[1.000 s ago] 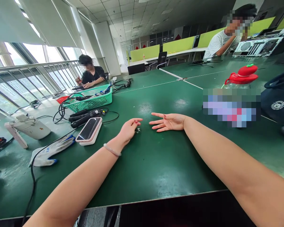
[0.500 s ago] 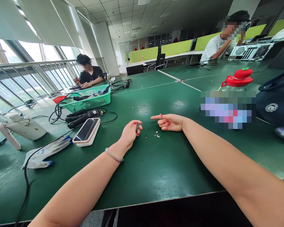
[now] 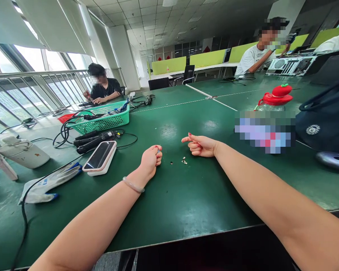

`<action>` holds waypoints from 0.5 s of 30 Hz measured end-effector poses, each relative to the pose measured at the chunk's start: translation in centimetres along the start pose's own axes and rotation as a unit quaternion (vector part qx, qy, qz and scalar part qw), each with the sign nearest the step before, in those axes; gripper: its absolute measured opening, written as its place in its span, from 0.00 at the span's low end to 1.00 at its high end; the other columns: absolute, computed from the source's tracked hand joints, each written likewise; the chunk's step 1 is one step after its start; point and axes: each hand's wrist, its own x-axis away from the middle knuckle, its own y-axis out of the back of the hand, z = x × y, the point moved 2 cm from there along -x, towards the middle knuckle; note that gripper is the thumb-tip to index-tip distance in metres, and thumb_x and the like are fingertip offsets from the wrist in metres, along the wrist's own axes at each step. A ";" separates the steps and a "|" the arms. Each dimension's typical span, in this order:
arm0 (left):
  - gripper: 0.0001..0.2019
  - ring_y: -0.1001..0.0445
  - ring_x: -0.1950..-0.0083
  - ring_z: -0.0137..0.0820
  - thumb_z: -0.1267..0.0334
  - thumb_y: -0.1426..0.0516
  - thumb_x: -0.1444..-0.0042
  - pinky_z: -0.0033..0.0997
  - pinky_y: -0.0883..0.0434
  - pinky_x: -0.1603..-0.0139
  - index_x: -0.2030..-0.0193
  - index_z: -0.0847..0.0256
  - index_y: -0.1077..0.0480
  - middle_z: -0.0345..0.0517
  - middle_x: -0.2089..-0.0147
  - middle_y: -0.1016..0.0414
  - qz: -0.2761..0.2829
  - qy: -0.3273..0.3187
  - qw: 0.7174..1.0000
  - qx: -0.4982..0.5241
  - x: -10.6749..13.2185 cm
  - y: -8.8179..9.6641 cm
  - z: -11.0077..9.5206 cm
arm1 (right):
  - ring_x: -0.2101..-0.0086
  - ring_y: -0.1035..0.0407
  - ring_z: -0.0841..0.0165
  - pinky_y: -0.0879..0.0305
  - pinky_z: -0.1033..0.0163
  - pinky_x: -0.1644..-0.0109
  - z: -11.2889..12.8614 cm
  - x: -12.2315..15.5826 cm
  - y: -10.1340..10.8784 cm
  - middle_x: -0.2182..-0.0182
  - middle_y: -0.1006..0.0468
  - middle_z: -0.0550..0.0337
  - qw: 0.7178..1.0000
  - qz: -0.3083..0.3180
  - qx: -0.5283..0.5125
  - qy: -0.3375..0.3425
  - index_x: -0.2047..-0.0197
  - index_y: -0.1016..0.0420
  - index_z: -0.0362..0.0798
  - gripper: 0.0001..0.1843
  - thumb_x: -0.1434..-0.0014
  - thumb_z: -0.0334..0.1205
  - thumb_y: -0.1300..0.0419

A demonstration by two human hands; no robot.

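My left hand point(image 3: 150, 160) rests on the green table point(image 3: 186, 195) with its fingers curled round a small dark metal part, of which only a tip shows at the fingertips. My right hand point(image 3: 201, 145) lies a little to the right, fingers folded in and the forefinger pointing left; nothing shows in it. Between the hands lie two tiny loose parts point(image 3: 183, 161) on the table surface.
A phone in a pink case point(image 3: 99, 157) lies left of my left hand, with a white work glove point(image 3: 49, 181), black cables and tools point(image 3: 94, 138) and a green basket point(image 3: 106, 119) beyond. A red-lidded bottle point(image 3: 274, 98) and dark bag point(image 3: 324, 120) stand right. Other people sit at the far tables.
My left hand picked a small part off the table and closed into a fist round it. My right hand's outstretched fingers have curled in, uncovering the tiny parts.
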 end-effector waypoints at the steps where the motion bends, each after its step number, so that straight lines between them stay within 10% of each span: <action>1: 0.07 0.58 0.86 0.17 0.70 0.54 0.43 0.18 0.59 0.84 0.72 0.61 0.41 0.30 0.83 0.52 -0.003 0.001 1.000 0.003 0.0 -0.1 0.0 | 0.83 0.65 0.79 0.63 0.72 0.81 0.0 0.0 0.0 0.85 0.55 0.76 1.000 -0.001 0.006 0.001 0.60 0.32 0.46 0.21 0.45 0.56 0.38; 15: 0.10 0.54 0.85 0.15 0.66 0.55 0.36 0.19 0.55 0.84 0.63 0.63 0.35 0.40 0.72 0.31 -0.036 -0.038 0.999 0.002 -0.3 0.1 0.4 | 0.83 0.60 0.79 0.63 0.70 0.81 -0.5 0.5 -0.7 0.86 0.51 0.75 0.990 -0.074 0.049 0.109 0.68 0.32 0.46 0.16 0.47 0.51 0.36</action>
